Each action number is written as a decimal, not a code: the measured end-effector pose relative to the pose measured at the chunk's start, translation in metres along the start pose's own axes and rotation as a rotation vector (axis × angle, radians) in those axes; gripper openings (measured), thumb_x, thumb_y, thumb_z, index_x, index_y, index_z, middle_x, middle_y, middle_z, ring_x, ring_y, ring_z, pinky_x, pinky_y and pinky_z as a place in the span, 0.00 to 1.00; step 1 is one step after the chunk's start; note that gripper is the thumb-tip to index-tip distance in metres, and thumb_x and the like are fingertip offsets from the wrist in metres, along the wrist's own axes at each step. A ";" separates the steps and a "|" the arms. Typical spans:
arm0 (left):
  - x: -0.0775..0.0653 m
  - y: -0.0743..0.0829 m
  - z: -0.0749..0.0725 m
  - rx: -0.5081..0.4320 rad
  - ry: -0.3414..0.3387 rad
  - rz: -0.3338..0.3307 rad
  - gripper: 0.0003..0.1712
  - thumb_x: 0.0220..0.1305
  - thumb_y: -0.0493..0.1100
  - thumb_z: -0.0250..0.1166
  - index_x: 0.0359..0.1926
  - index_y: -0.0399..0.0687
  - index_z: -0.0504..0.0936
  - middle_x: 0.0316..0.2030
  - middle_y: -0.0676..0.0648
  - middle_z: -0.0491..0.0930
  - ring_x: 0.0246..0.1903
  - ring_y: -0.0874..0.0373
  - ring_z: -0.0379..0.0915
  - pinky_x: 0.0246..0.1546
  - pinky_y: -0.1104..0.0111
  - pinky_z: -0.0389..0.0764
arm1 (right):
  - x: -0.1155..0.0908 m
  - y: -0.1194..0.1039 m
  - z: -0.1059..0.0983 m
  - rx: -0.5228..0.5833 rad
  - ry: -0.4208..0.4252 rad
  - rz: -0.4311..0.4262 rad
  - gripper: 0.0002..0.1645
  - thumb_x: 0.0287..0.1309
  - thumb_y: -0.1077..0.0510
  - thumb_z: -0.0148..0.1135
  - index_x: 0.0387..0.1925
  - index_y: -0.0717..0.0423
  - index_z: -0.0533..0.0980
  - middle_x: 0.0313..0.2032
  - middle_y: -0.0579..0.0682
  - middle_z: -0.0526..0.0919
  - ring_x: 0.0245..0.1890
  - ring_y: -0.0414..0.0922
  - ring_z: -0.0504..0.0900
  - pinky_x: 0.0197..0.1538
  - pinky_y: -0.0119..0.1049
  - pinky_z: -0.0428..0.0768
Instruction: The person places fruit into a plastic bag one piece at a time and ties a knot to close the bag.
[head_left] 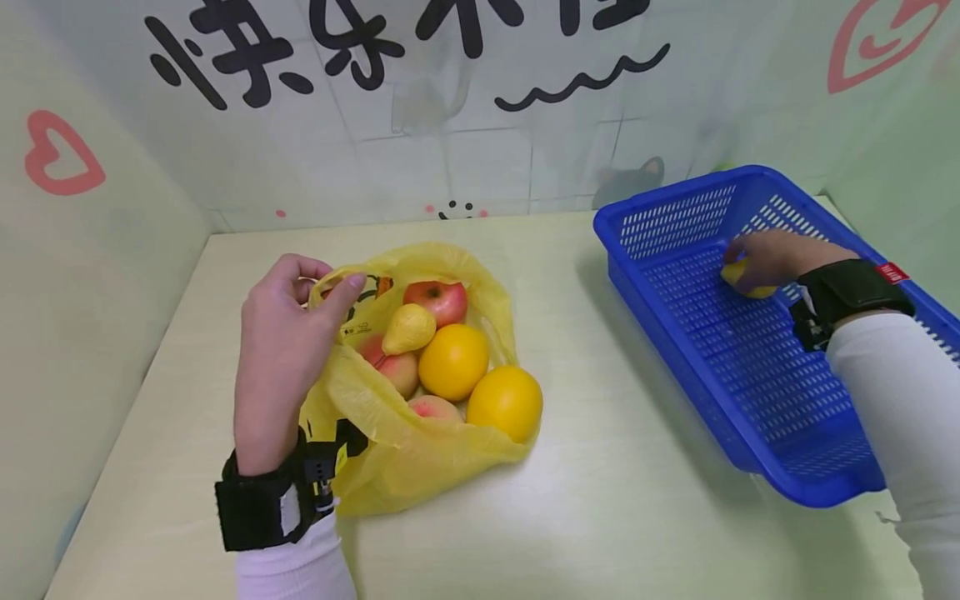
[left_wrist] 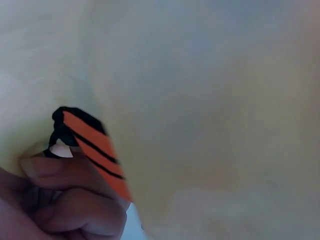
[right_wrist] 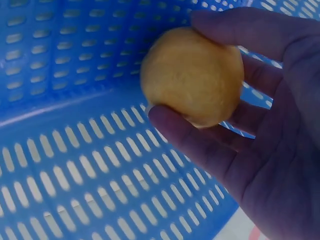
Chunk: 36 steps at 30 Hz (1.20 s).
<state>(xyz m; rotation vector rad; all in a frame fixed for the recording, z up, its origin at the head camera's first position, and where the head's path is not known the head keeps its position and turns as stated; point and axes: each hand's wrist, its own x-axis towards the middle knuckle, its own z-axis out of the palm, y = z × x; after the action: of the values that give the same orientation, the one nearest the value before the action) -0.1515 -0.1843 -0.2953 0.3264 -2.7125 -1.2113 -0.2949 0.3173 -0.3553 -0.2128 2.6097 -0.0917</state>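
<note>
My left hand [head_left: 288,333] pinches the rim of a yellow plastic bag [head_left: 420,475] between thumb and fingers; in the left wrist view the bag's film [left_wrist: 215,120] fills most of the picture. Inside the bag's mouth lie a red apple [head_left: 442,302], a small yellow pear [head_left: 411,329], two oranges [head_left: 453,362] and pinkish peaches [head_left: 401,372]. At the right, my right hand [head_left: 783,257] reaches into a blue plastic basket [head_left: 675,350]. It holds a rounded yellow fruit [right_wrist: 192,77] between thumb and fingers, close over the slotted floor.
Both stand on a pale table [head_left: 585,500], the bag left of the basket. A printed wall [head_left: 480,158] rises behind, with side panels to the left and right. Black straps with small cameras circle both wrists.
</note>
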 end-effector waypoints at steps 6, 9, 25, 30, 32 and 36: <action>0.000 -0.001 0.000 -0.008 0.004 0.007 0.25 0.66 0.58 0.62 0.49 0.42 0.73 0.23 0.48 0.69 0.18 0.56 0.63 0.20 0.70 0.68 | 0.002 -0.005 0.001 0.010 -0.002 0.028 0.31 0.59 0.60 0.59 0.63 0.67 0.68 0.58 0.76 0.70 0.55 0.73 0.71 0.53 0.72 0.71; 0.000 -0.001 0.000 -0.011 0.004 0.008 0.25 0.66 0.58 0.62 0.49 0.42 0.73 0.23 0.48 0.68 0.18 0.56 0.63 0.20 0.70 0.67 | 0.003 -0.005 0.001 0.005 -0.001 0.029 0.31 0.58 0.60 0.59 0.62 0.68 0.69 0.56 0.76 0.72 0.53 0.71 0.72 0.52 0.70 0.72; 0.000 -0.001 -0.001 -0.020 -0.015 -0.008 0.25 0.66 0.58 0.62 0.50 0.43 0.73 0.22 0.49 0.67 0.16 0.57 0.61 0.18 0.70 0.65 | -0.003 0.000 -0.013 0.106 -0.049 -0.063 0.32 0.60 0.60 0.60 0.61 0.74 0.67 0.54 0.77 0.71 0.45 0.66 0.77 0.41 0.52 0.85; 0.000 -0.001 -0.004 -0.018 -0.001 0.005 0.25 0.67 0.59 0.62 0.50 0.43 0.73 0.21 0.50 0.67 0.16 0.57 0.61 0.19 0.69 0.66 | -0.009 -0.011 -0.030 0.110 0.036 -0.093 0.32 0.62 0.57 0.59 0.64 0.69 0.66 0.53 0.74 0.72 0.45 0.63 0.76 0.41 0.49 0.85; 0.000 0.000 -0.004 -0.022 -0.003 0.002 0.25 0.66 0.59 0.62 0.49 0.43 0.73 0.21 0.50 0.67 0.16 0.57 0.61 0.18 0.69 0.66 | -0.010 -0.016 -0.034 0.103 0.050 -0.100 0.32 0.63 0.56 0.59 0.64 0.68 0.67 0.53 0.72 0.72 0.44 0.61 0.76 0.40 0.48 0.84; 0.000 0.000 -0.003 -0.020 -0.011 -0.004 0.25 0.66 0.58 0.62 0.49 0.42 0.73 0.22 0.49 0.67 0.16 0.57 0.61 0.18 0.70 0.66 | -0.014 -0.025 -0.039 0.077 0.070 -0.128 0.31 0.62 0.56 0.58 0.64 0.66 0.68 0.52 0.71 0.73 0.42 0.57 0.77 0.38 0.44 0.83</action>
<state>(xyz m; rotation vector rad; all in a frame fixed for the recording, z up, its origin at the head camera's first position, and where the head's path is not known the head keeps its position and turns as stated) -0.1508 -0.1861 -0.2935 0.3234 -2.7087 -1.2443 -0.2987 0.2963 -0.3123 -0.3548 2.6546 -0.2486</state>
